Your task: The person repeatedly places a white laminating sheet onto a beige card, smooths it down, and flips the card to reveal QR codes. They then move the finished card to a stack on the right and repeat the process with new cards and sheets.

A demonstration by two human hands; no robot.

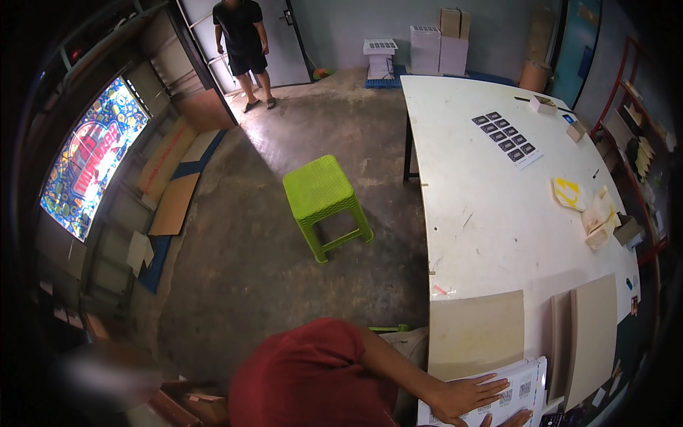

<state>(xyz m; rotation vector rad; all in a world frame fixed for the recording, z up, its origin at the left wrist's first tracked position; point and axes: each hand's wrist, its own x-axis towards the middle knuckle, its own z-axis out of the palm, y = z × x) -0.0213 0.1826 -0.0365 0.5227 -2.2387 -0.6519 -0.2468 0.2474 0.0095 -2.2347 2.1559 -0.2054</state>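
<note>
My left hand (466,398) reaches out of a red sleeve (313,384) and lies flat, fingers spread, on a stack of white printed sheets (523,381) at the near end of the long white table (469,213). Nothing is gripped in it. Only the fingertips of my right hand (504,420) show at the lower edge, touching the same sheets; the rest of that hand is out of view.
Brown cardboard panels (475,331) (594,334) lie beside the sheets. Farther along the table are a sheet of black labels (506,139), small boxes (544,105) and yellow-and-white paper pieces (569,192). A green plastic stool (324,199) stands on the concrete floor. A person (243,43) stands by the far door, near stacked cartons (437,46).
</note>
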